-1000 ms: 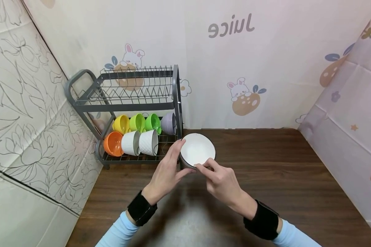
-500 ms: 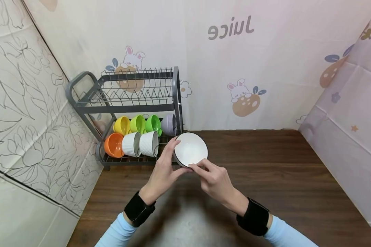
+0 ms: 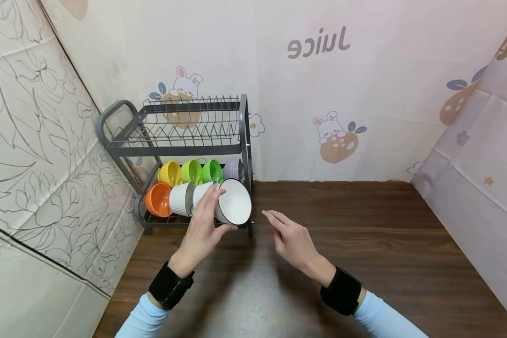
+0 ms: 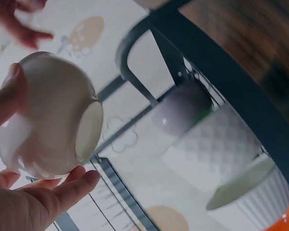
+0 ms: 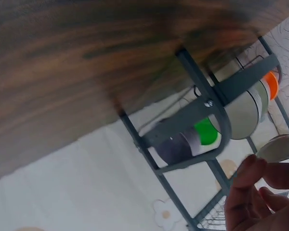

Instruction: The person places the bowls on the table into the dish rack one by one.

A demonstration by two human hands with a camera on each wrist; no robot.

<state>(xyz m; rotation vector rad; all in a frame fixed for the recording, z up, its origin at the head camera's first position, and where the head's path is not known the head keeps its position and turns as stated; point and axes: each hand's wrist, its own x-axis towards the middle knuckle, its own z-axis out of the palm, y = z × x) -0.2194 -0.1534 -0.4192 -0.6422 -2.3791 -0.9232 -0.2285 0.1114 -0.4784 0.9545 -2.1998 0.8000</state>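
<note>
A white bowl [image 3: 235, 202] with a thin dark rim is tilted, its opening toward the head camera, in front of the rack's lower right end. My left hand [image 3: 199, 237] grips it from the left, fingers along the far side and thumb near the lower rim. From the left wrist view, the bowl's smooth outside and round foot [image 4: 89, 132] show between the fingers. My right hand [image 3: 293, 241] is off the bowl, a short way to its right, fingers loosely bent and holding nothing. Partly behind the left fingers sits a white patterned cup [image 3: 203, 191] on the lower shelf.
The grey two-tier dish rack [image 3: 175, 151] stands at the back left. Its lower tier carries an orange cup [image 3: 158, 200], a ribbed white cup [image 3: 180, 199], and yellow, green and purple cups [image 3: 233, 169] behind. Brown wooden table [image 3: 342, 225] extends rightward to the patterned wall cloth.
My left hand has carried the bowl leftward to the rack's lower right end, turning it more sideways. The right hand, which was at the bowl's rim, has let go.
</note>
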